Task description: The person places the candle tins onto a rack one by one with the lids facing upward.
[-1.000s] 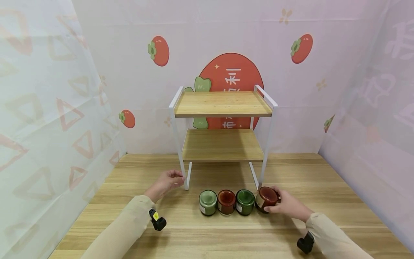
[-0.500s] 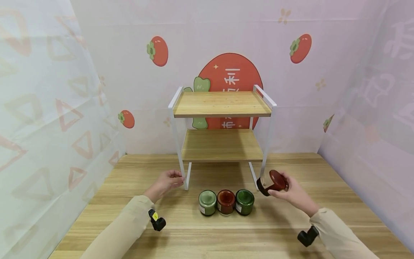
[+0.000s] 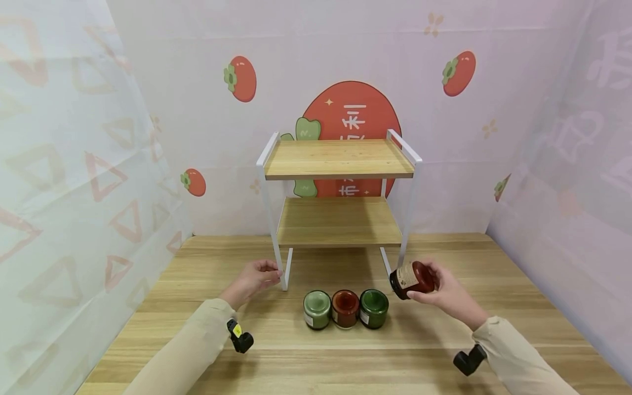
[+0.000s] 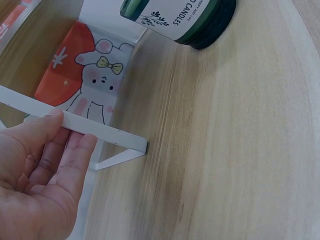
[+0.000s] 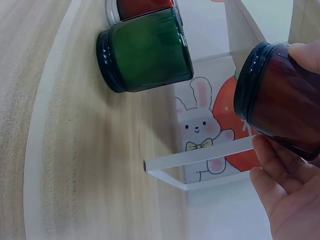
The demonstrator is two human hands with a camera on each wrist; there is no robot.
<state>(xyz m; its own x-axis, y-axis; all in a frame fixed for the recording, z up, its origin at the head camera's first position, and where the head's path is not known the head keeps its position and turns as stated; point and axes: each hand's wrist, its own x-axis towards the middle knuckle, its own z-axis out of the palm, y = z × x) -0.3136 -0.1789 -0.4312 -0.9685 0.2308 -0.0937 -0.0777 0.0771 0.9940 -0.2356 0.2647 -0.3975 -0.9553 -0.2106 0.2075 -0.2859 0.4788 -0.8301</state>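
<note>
Four glass jars are seen: three are lined up on the tabletop (image 3: 316, 362) and one is lifted. The lifted one, a dark red jar (image 3: 419, 278) with a cream label (image 3: 407, 276), is gripped by the fingers (image 5: 272, 165) of the right hand (image 3: 446, 293), with the thumb on one side and fingertips on the other. It is held tilted above the tabletop by the right front leg of the shelf (image 3: 340, 159), its dark lid turned to the left and its base toward the hand. Whether that leg is touched cannot be told; its foot is partly covered by the held jar in the head view.

In the row, a pale green jar (image 3: 317, 309), a red-brown jar (image 3: 345, 308) and a dark green jar (image 3: 373, 308) are set bottom up, close together, in front of the shelf. What is contained in the jars cannot be made out through the tinted glass. "CANDLES" can be read on a green jar in the left wrist view, cut off by the top edge. In the right wrist view, the red-brown jar is cut off at the top and the held jar at the right.

The shelf's left front leg (image 3: 272, 230) is pinched near its foot by the left hand (image 3: 254, 281).
</note>
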